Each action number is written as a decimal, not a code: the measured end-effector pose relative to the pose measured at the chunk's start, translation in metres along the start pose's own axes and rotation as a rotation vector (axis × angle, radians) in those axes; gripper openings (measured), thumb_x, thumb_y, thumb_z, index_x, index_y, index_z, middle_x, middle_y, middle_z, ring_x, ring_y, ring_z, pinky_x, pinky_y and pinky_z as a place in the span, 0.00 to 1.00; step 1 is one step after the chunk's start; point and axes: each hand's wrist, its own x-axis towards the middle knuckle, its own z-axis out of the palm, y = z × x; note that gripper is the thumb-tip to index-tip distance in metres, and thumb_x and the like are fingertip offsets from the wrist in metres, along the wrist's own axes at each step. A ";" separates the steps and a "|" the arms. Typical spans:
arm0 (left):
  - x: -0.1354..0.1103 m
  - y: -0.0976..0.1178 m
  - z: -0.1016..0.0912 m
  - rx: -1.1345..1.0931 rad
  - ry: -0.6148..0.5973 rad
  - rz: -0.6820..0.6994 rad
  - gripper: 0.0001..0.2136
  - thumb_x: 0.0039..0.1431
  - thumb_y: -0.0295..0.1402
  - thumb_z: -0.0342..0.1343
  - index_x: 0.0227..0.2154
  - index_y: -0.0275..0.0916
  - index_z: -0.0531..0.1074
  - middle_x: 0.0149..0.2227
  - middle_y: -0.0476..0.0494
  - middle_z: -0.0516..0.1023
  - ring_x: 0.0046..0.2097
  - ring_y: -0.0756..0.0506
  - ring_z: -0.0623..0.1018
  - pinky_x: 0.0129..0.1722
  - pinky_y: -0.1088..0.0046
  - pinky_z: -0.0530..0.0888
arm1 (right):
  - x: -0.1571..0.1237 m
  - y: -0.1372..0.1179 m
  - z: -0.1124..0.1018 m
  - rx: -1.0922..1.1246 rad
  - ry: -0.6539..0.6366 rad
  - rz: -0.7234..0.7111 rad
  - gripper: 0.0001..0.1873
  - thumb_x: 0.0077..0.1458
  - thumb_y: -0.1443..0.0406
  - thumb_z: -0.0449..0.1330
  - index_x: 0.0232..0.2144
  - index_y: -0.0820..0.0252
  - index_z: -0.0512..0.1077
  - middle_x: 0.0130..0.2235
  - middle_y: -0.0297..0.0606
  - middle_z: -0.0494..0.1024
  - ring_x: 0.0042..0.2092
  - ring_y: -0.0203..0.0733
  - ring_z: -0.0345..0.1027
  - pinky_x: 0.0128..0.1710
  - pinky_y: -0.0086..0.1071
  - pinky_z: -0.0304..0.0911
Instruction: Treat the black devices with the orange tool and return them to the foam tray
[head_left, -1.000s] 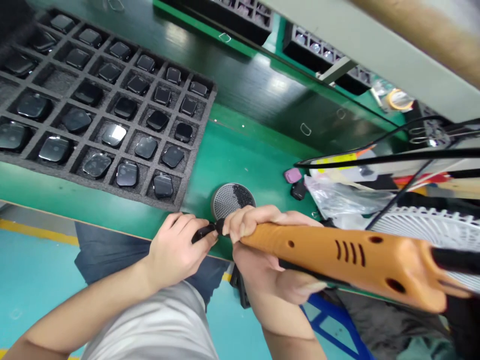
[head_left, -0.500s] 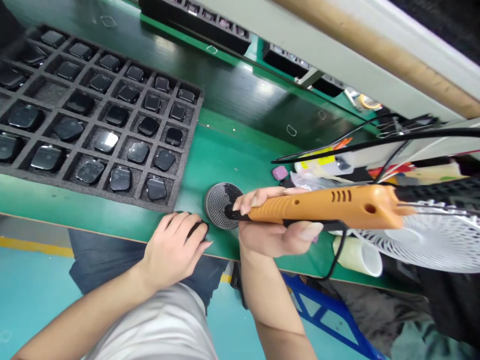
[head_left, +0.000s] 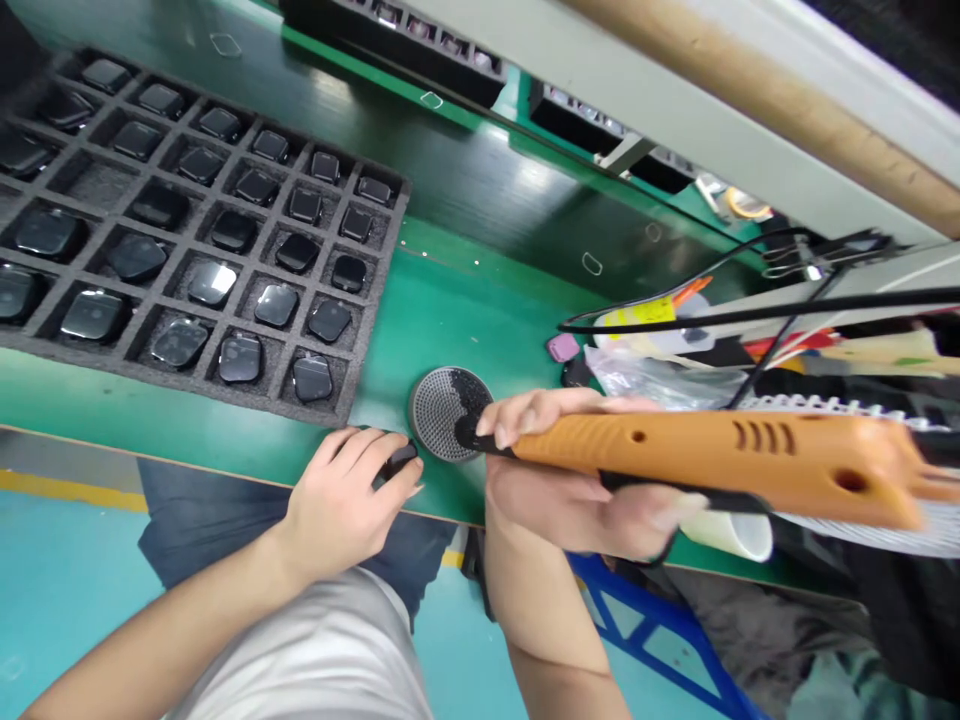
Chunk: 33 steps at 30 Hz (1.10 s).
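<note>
My left hand [head_left: 351, 492] is closed at the front edge of the green bench, its fingers bent round a small black smartwatch body [head_left: 400, 460] that they mostly cover. My right hand [head_left: 577, 490] grips an orange hand-held tool [head_left: 697, 455] with vent slots, a black underside and a black tip; its exact kind is unclear. That tip points left, over a round grey disc [head_left: 442, 412] full of small holes. Whether the tip touches the disc I cannot tell. Left of both hands lies a grey foam tray [head_left: 343, 402] with several dark smartwatch bodies in its compartments.
A small pink piece [head_left: 562, 347], a clear plastic bag [head_left: 645, 378] and black cables [head_left: 697, 316] lie right of the disc. Behind the tool are a white fan grille [head_left: 877, 533] and a pale cup [head_left: 739, 535]. A grey shelf beam [head_left: 675, 120] crosses overhead.
The orange tool's rear end has swung right and nearer to the camera, with my right hand turning along. My left hand stays nearly in place; the smartwatch body in it shows at a slightly different angle.
</note>
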 end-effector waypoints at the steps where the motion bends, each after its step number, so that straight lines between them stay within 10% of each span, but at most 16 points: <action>1: 0.000 0.001 0.001 0.004 0.012 -0.003 0.09 0.74 0.33 0.63 0.53 0.42 0.81 0.56 0.40 0.84 0.55 0.37 0.81 0.56 0.53 0.74 | -0.003 -0.007 0.001 -0.002 -0.020 0.023 0.23 0.61 0.40 0.64 0.47 0.47 0.77 0.32 0.30 0.78 0.26 0.40 0.69 0.26 0.39 0.70; 13: 0.001 0.001 0.001 0.000 0.027 -0.021 0.08 0.73 0.35 0.65 0.52 0.44 0.82 0.54 0.40 0.85 0.54 0.38 0.82 0.54 0.55 0.76 | -0.020 -0.013 0.007 -0.027 -0.254 0.138 0.27 0.62 0.37 0.64 0.53 0.44 0.75 0.37 0.29 0.78 0.31 0.40 0.72 0.32 0.42 0.72; 33: 0.001 0.004 0.001 -0.026 0.013 -0.043 0.09 0.74 0.36 0.65 0.53 0.42 0.80 0.54 0.41 0.85 0.54 0.39 0.82 0.56 0.55 0.75 | -0.023 -0.011 0.010 -0.057 -0.240 0.168 0.32 0.62 0.31 0.58 0.53 0.41 0.76 0.37 0.31 0.77 0.32 0.42 0.73 0.31 0.43 0.70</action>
